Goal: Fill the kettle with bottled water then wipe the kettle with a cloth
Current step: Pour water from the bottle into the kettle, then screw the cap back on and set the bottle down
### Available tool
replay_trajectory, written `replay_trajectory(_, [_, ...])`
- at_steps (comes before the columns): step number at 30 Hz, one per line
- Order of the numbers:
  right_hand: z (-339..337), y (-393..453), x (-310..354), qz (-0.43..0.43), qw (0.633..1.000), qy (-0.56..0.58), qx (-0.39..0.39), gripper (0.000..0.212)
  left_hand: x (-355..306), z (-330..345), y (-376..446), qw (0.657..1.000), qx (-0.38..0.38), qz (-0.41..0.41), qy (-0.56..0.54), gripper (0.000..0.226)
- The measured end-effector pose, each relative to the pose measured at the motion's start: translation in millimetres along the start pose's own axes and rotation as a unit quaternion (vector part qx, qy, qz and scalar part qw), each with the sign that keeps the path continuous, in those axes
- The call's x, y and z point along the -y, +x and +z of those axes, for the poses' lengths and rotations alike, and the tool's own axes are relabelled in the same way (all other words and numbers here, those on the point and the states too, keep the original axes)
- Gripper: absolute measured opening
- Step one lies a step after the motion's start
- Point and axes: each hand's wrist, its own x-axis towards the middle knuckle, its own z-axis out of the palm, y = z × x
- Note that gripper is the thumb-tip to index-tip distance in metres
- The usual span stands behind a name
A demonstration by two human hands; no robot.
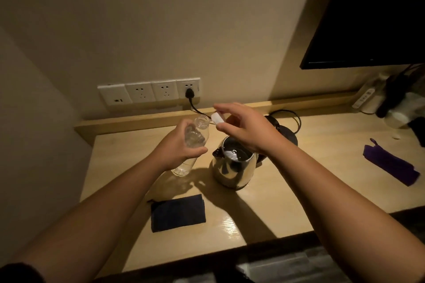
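A steel kettle (232, 167) stands on the wooden desk (264, 209) with its lid open and water inside. My left hand (178, 147) grips a clear plastic bottle (200, 127), tilted with its uncapped mouth up and to the right, left of the kettle. My right hand (243, 127) hovers above the kettle and pinches a white bottle cap (217, 118) close to the bottle's mouth. A dark blue cloth (178, 212) lies flat on the desk in front of the bottle.
The kettle's black base (286, 132) and coiled cord lie behind it, plugged into the wall sockets (149, 93). A purple cloth (391, 164) lies at the right. A dark screen (372, 18) hangs top right, with a power strip (363, 99) and clutter below it.
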Motion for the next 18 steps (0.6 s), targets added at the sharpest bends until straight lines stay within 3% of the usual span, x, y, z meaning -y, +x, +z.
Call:
replay_trajectory(9, [23.0,45.2,33.5,-0.055,0.992,0.047,0.108,0.038,21.2,-30.8,-34.3,0.998,-0.041,-0.005,-0.05,0.067])
replay_trajectory(18, [22.4,60.6,47.5,-0.092,0.972,0.069,0.204,0.039,25.5,-47.1,-41.6,0.998,0.006,0.004,-0.057,0.084])
